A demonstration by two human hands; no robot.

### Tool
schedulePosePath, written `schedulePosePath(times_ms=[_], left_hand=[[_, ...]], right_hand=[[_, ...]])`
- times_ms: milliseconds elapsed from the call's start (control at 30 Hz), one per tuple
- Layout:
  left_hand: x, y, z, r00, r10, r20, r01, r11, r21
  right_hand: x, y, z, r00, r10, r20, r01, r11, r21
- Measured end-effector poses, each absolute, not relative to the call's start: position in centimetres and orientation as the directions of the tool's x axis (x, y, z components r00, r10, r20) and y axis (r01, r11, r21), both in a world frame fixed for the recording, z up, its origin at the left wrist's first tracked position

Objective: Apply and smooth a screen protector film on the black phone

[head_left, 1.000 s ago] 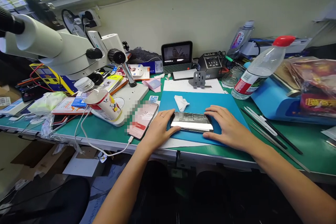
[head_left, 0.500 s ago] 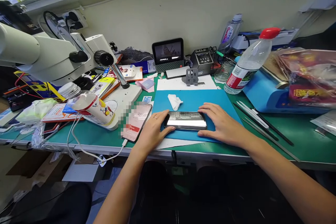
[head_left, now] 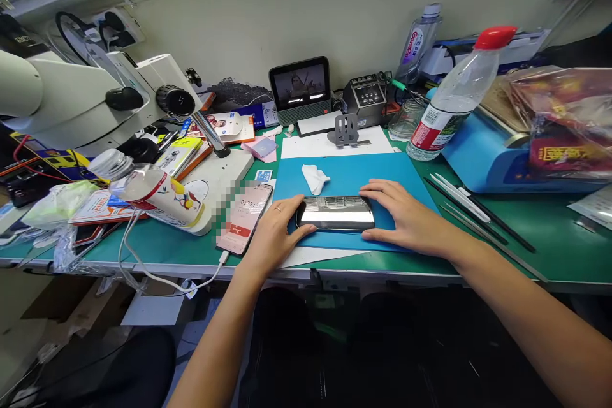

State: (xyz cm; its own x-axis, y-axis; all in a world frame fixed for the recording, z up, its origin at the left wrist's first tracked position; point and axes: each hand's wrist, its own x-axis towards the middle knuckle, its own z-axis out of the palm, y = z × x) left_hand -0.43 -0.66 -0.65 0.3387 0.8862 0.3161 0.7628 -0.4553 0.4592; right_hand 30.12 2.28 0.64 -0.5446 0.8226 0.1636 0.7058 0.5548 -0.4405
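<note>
A dark smartphone with a glossy, reflecting face lies sideways on a blue mat. My left hand grips its left end, thumb on the near edge and fingers at the far edge. At the opposite end, my right hand holds the phone the same way. Just beyond the phone sits a crumpled white tissue. To the left of my left hand, a second phone with a lit screen lies plugged into a white cable.
A microscope and a tilted plastic bottle stand at left. A red-capped water bottle, tweezers and thin tools and a blue device are at right. A small screen and a grey metal stand are at the back.
The camera view has shifted slightly, so the bench things sit a little higher and further left. Both hands keep the same hold on the phone.
</note>
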Motion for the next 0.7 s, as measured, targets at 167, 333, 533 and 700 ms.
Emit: schedulePosePath(times_ms=[167, 333, 533, 700], left_hand=[[-0.47, -0.61, -0.68, 0.335, 0.891, 0.306, 0.767, -0.447, 0.461], [-0.42, -0.68, -0.57, 0.327, 0.895, 0.303, 0.770, -0.439, 0.464], [-0.35, -0.66, -0.60, 0.328, 0.892, 0.310, 0.771, -0.442, 0.458], [-0.28, -0.57, -0.64, 0.299, 0.907, 0.297, 0.776, -0.412, 0.478]], right_hand=[[30.11, 2.36, 0.57, -0.537, 0.827, 0.167, 0.694, 0.546, -0.469], [30.13, 2.33, 0.50, -0.537, 0.828, 0.159, 0.693, 0.541, -0.476], [30.15, 2.41, 0.39, -0.542, 0.825, 0.158, 0.692, 0.546, -0.472], [30.28, 2.48, 0.34, -0.543, 0.828, 0.140, 0.708, 0.542, -0.453]])
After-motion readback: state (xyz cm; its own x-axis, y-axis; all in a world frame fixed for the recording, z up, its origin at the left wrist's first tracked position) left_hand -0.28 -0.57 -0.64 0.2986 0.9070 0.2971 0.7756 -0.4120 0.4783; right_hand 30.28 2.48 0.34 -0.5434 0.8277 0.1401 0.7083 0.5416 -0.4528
